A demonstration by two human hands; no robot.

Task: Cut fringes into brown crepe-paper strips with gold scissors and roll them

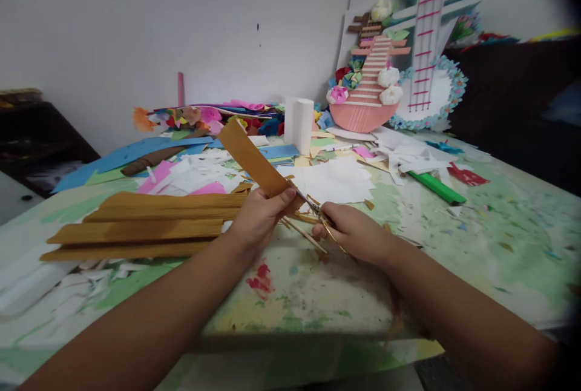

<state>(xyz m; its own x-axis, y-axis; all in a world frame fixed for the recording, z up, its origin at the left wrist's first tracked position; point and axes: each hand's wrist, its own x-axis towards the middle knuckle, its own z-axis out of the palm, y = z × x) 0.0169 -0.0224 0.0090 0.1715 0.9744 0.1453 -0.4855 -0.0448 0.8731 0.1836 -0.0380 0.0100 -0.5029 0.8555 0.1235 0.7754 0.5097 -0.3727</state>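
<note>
My left hand (258, 220) pinches a flat mustard-brown crepe-paper strip (254, 158) over the paint-stained worktop (313, 300); my right hand (354, 230) curls round gold-handled metal scissors (325, 218) at the strip's lower end. Left of the strip lie layered mustard-brown paper lengths (149, 204); farther left, a dark shelf unit (68, 126) holds items too dim to name

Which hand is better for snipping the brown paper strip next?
Probably the right hand: it holds the gold-handled metal scissors at the lower end of the long brown paper strip, which the left hand grips.
</note>
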